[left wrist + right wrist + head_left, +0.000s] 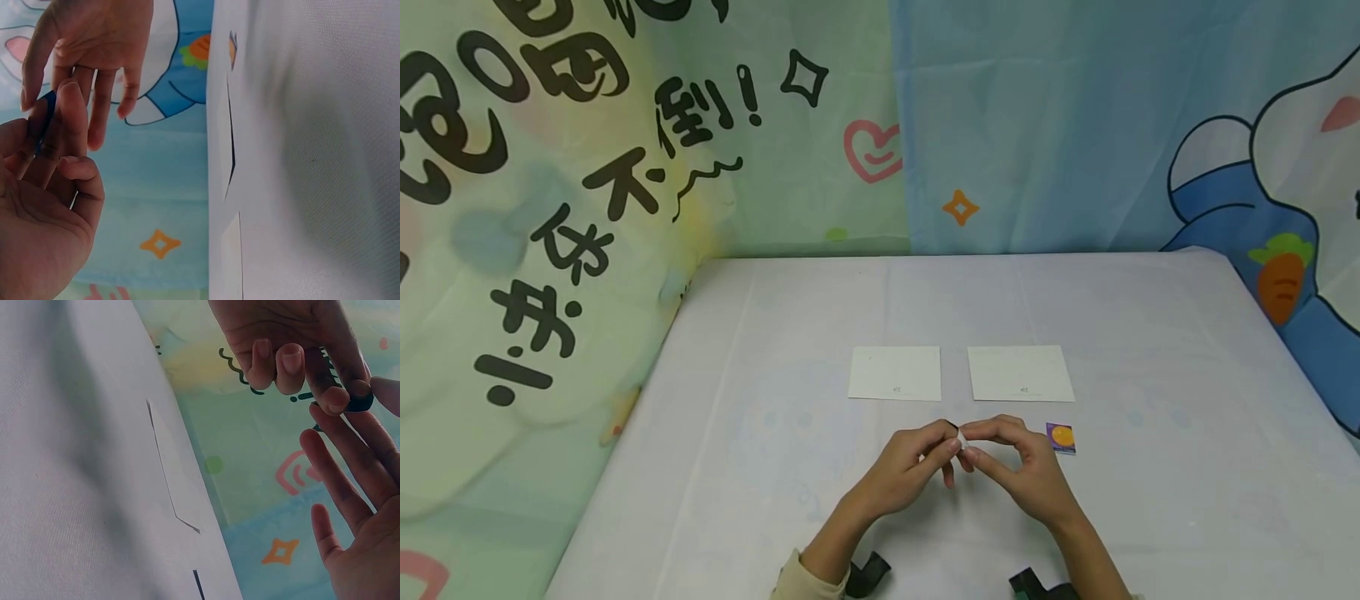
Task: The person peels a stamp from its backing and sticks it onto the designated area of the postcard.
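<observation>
A small thin card [962, 439] sits between my two hands above the table. It shows white in the head view and dark blue [46, 123] in the left wrist view. My left hand [906, 467] pinches it between thumb and fingers. From the other side, my right hand [1026, 467] has thumb and index finger on the card's edge, with the remaining fingers fairly straight in the right wrist view. Fingers cover most of the card, so its print cannot be read. Just beyond my right hand lies a small purple card with an orange circle [1062, 437].
Two white rectangular cards, one on the left [895, 373] and one on the right [1022, 373], lie side by side beyond my hands on the white-covered table [760, 492]. Printed cloth [1045, 125] hangs behind and to the left.
</observation>
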`<state>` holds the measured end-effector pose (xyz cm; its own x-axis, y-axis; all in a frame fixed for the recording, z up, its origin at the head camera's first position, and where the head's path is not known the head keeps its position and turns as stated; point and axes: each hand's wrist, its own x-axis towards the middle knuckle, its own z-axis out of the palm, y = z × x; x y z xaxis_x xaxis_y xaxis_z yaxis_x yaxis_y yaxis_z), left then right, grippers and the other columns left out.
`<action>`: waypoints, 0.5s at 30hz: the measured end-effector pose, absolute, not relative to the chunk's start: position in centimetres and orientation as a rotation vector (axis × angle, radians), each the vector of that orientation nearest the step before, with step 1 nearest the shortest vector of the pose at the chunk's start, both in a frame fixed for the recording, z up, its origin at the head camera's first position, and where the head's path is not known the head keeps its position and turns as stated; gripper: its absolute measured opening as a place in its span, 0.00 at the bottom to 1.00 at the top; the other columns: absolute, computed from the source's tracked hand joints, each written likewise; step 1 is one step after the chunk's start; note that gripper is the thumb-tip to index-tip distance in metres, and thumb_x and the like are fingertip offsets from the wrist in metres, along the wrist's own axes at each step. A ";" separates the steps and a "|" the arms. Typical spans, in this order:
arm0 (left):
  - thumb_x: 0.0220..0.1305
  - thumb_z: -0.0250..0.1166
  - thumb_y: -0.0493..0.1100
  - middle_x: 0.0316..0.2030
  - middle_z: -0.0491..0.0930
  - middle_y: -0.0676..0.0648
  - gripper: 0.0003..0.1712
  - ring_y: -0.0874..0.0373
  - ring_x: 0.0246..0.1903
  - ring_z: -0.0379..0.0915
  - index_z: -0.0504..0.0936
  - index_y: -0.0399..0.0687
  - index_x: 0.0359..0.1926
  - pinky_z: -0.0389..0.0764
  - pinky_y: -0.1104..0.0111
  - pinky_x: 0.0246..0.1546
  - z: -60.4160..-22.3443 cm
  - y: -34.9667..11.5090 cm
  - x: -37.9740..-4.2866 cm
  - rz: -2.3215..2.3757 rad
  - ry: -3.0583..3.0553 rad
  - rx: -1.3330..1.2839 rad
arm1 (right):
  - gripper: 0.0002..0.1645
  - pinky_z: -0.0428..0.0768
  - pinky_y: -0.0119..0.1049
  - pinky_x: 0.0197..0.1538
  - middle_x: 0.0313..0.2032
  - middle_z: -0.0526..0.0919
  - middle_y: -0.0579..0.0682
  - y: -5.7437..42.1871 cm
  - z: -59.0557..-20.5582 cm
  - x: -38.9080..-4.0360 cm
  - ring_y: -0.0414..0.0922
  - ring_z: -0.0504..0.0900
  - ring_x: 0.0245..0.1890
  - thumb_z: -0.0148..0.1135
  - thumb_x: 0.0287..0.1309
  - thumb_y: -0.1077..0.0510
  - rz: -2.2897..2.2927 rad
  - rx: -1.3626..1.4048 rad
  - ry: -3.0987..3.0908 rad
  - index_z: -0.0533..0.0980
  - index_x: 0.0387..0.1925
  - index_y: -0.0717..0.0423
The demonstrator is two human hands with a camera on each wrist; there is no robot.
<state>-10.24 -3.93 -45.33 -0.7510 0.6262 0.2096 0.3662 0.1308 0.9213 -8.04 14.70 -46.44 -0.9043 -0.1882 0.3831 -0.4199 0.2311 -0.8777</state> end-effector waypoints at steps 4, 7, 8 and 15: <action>0.72 0.46 0.43 0.30 0.81 0.50 0.11 0.67 0.22 0.75 0.74 0.48 0.36 0.74 0.69 0.30 -46.2 -3.9 -10.5 1.678 2.160 0.989 | 0.13 0.71 0.32 0.47 0.40 0.82 0.47 14.7 -46.4 -8.1 0.41 0.74 0.44 0.64 0.50 0.70 1.745 0.580 -2.314 0.81 0.39 0.56; 0.72 0.45 0.45 0.30 0.81 0.49 0.12 0.66 0.22 0.75 0.74 0.48 0.36 0.76 0.65 0.30 -46.4 -3.9 -10.6 1.694 2.141 1.002 | 0.12 0.71 0.32 0.47 0.40 0.82 0.48 14.8 -46.5 -8.1 0.41 0.74 0.45 0.63 0.52 0.70 1.757 0.576 -2.318 0.80 0.39 0.56; 0.73 0.45 0.45 0.30 0.81 0.49 0.12 0.66 0.22 0.75 0.74 0.47 0.37 0.76 0.63 0.30 -46.4 -3.9 -10.6 1.699 2.135 1.003 | 0.12 0.71 0.33 0.48 0.40 0.82 0.48 14.8 -46.5 -8.1 0.41 0.74 0.45 0.62 0.52 0.70 1.764 0.574 -2.318 0.80 0.39 0.56; 0.73 0.45 0.45 0.31 0.81 0.51 0.13 0.67 0.22 0.75 0.74 0.46 0.38 0.77 0.63 0.30 -46.6 -3.8 -10.7 1.705 2.126 1.008 | 0.12 0.69 0.33 0.47 0.40 0.83 0.47 14.8 -46.6 -8.0 0.42 0.74 0.44 0.60 0.54 0.71 1.762 0.534 -2.314 0.81 0.39 0.56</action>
